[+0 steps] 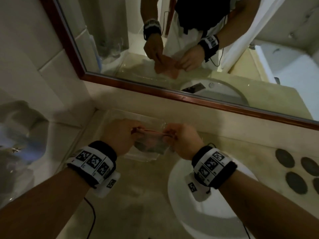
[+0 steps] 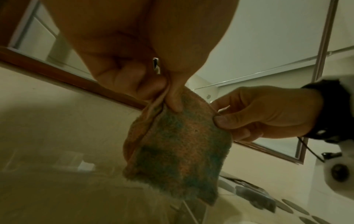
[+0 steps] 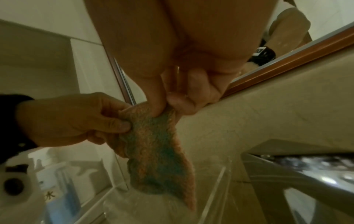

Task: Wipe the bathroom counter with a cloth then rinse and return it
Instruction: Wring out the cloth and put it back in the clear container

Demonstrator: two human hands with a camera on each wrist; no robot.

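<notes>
A small pink cloth (image 1: 151,138) with blue-green blotches hangs folded between both my hands, over a clear plastic tray (image 1: 150,120) on the beige counter (image 1: 131,200). My left hand (image 1: 120,135) pinches its upper left corner, thumb against fingers, shown closely in the left wrist view, where the cloth (image 2: 178,145) hangs below the left hand (image 2: 168,92). My right hand (image 1: 181,138) pinches the upper right corner. In the right wrist view the cloth (image 3: 159,151) hangs from the right hand (image 3: 162,104) above the tray's wall (image 3: 218,181); the left hand (image 3: 76,119) holds its other edge.
A wood-framed mirror (image 1: 155,40) rises behind the counter and reflects my hands. The white sink basin (image 1: 198,213) lies at lower right. Several dark round coasters (image 1: 293,169) sit on the counter's right. Bottles (image 3: 55,181) stand to the left by the tiled wall.
</notes>
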